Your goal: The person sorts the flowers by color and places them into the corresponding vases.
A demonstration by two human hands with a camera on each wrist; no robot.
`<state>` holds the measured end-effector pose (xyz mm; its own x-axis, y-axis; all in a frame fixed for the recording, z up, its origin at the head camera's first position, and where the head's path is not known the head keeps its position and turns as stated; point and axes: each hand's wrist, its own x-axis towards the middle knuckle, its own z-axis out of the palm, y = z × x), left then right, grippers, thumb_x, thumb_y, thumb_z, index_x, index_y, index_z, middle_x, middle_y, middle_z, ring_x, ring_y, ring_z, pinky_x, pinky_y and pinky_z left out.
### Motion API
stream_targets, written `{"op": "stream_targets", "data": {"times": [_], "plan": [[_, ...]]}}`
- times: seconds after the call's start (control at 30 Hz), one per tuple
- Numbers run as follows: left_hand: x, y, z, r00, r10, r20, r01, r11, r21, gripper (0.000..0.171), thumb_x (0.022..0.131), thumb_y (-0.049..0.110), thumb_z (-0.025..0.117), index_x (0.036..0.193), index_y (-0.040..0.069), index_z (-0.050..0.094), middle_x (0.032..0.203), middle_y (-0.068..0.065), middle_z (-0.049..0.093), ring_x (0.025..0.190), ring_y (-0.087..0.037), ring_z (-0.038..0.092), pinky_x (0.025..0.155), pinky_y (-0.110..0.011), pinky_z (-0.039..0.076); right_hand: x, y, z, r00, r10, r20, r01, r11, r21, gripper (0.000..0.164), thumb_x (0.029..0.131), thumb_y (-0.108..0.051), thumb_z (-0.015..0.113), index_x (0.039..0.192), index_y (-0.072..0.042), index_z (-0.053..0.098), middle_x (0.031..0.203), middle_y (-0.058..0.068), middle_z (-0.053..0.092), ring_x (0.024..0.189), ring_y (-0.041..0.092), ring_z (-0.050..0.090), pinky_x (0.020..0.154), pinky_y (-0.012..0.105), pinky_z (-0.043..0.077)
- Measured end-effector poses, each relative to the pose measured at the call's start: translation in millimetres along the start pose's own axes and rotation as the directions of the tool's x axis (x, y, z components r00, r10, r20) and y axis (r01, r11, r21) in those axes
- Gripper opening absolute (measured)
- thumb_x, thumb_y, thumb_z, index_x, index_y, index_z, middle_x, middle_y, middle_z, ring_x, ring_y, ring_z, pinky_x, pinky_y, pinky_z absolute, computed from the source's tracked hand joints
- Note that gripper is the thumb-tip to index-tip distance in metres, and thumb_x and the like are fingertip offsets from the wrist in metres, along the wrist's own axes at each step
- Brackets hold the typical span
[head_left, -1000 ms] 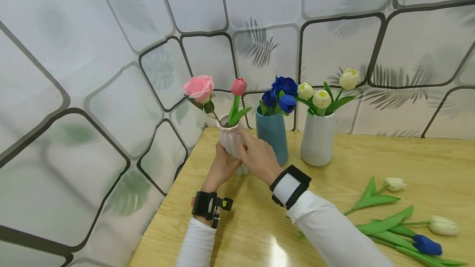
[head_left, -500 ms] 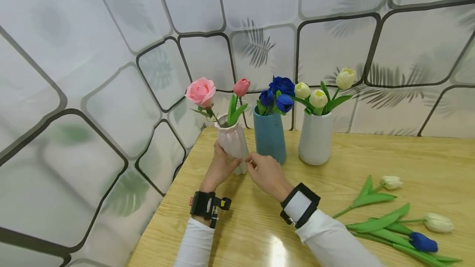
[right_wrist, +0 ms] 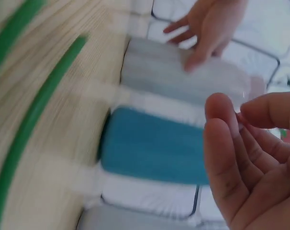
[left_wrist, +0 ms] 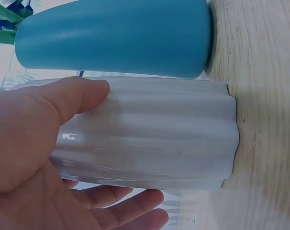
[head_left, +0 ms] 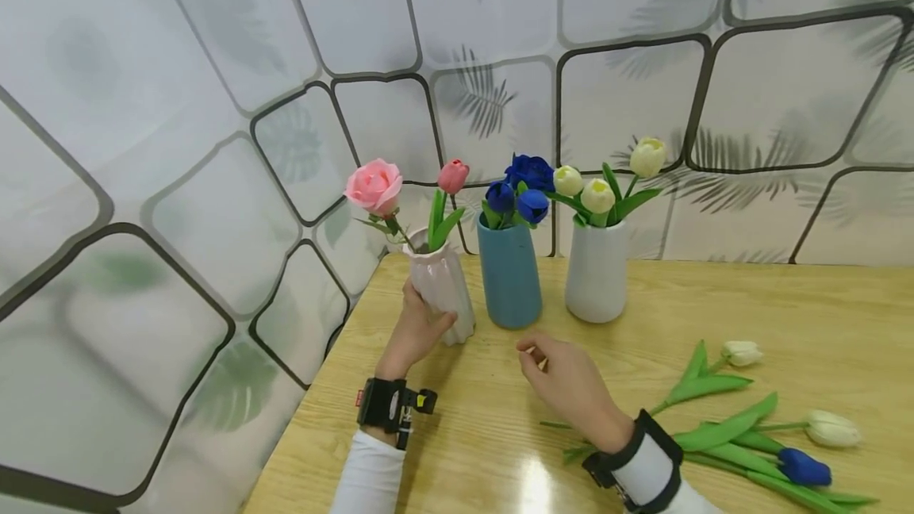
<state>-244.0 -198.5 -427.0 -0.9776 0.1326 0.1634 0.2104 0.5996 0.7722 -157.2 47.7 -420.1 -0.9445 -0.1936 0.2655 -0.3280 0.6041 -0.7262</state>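
Observation:
My left hand (head_left: 410,333) holds a ribbed pale-pink vase (head_left: 444,292) near the table's left edge. In the left wrist view the thumb lies on the near side of this vase and the fingers reach round the other side. A pink rose (head_left: 376,187) leaning left and a pink tulip (head_left: 453,177) stand in it. Over the table, in front of the vases, my right hand (head_left: 574,391) hovers with fingers loosely bent. Nothing shows between its thumb and fingers in the right wrist view (right_wrist: 260,163).
A blue vase (head_left: 510,280) with blue flowers stands right of the pink one. Beside it is a white vase (head_left: 597,280) with cream tulips. Loose cream tulips (head_left: 831,428) and a blue tulip (head_left: 804,466) lie at the right on the wooden table (head_left: 750,300). Patterned curtain (head_left: 635,101) hangs behind.
The right hand has left the pink-white vase and moved right and toward the person. The left hand keeps its hold. The rose and tulip remain in that vase.

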Motion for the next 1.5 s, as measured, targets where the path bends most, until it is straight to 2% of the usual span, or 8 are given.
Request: {"op": "stream_targets", "data": {"times": [0.2,0.4,0.53,0.77,1.03,1.3,1.5], "plan": [[0.2,2.2,-1.1,1.000,-0.010,0.002,0.010,1.000,-0.022,0.092,0.094,0.011,0.067,0.152,-0.003,-0.002,0.147,-0.036,0.027,0.135,-0.048,0.038,0.109,-0.058,0.035,-12.6,28.8,-37.4,0.996,0.077,0.033,-0.074,0.994,-0.077,0.015,0.098,-0.014,0.062,0.109,-0.007,0.070,0.083,0.002,0.071,0.060,0.006,0.056,0.050,0.026,0.043],[-0.9,0.3,-0.5,1.000,-0.022,0.006,0.022,1.000,-0.014,0.092,0.094,0.014,0.067,0.153,-0.002,-0.003,0.148,-0.037,0.028,0.136,-0.048,0.037,0.111,-0.058,0.033,-19.2,47.8,-70.0,0.987,0.123,0.101,-0.109,0.985,-0.136,0.019,0.098,-0.014,0.061,0.111,-0.002,0.067,0.069,0.000,0.062,0.049,0.012,0.048,0.046,0.027,0.037],[-1.2,1.6,0.2,0.999,-0.034,0.016,0.034,0.999,-0.012,0.093,0.095,0.015,0.067,0.153,0.000,-0.004,0.148,-0.036,0.028,0.136,-0.048,0.037,0.111,-0.058,0.033,-22.4,53.2,-85.1,0.985,0.141,0.096,-0.125,0.979,-0.160,0.021,0.098,-0.015,0.060,0.112,0.000,0.067,0.065,0.000,0.060,0.046,0.012,0.044,0.044,0.026,0.034],[-0.3,3.0,-1.2,1.000,-0.004,0.014,0.004,1.000,-0.011,0.092,0.095,0.014,0.066,0.153,-0.002,-0.004,0.147,-0.038,0.029,0.135,-0.050,0.038,0.109,-0.060,0.034,-19.9,54.4,-93.3,0.989,0.125,0.077,-0.110,0.979,-0.173,0.021,0.098,-0.016,0.059,0.110,-0.001,0.068,0.065,0.000,0.061,0.044,0.011,0.042,0.043,0.025,0.033],[-1.2,-0.9,0.3,1.000,-0.023,0.006,0.023,1.000,0.005,0.094,0.094,0.017,0.067,0.153,-0.002,-0.003,0.146,-0.040,0.032,0.133,-0.050,0.040,0.109,-0.059,0.035,-21.6,53.7,-95.0,0.986,0.139,0.088,-0.121,0.975,-0.185,0.022,0.099,-0.017,0.059,0.111,-0.001,0.068,0.063,-0.001,0.059,0.044,0.012,0.041,0.043,0.025,0.032],[-0.6,0.1,0.2,1.000,0.002,0.007,-0.002,1.000,0.008,0.093,0.094,0.015,0.067,0.152,-0.003,-0.004,0.145,-0.039,0.031,0.133,-0.050,0.041,0.107,-0.060,0.036,-21.7,54.2,-98.8,0.990,0.124,0.070,-0.108,0.973,-0.204,0.021,0.099,-0.016,0.059,0.110,-0.001,0.068,0.064,-0.001,0.060,0.043,0.011,0.041,0.043,0.025,0.032],[-1.0,-2.2,1.6,1.000,-0.004,-0.002,0.004,1.000,0.001,0.092,0.095,0.015,0.067,0.152,-0.003,-0.002,0.145,-0.039,0.032,0.133,-0.049,0.041,0.108,-0.059,0.036,-23.2,53.4,-101.1,0.991,0.123,0.061,-0.108,0.973,-0.206,0.020,0.098,-0.016,0.059,0.109,-0.002,0.069,0.061,-0.002,0.058,0.043,0.011,0.040,0.043,0.025,0.031]]}}
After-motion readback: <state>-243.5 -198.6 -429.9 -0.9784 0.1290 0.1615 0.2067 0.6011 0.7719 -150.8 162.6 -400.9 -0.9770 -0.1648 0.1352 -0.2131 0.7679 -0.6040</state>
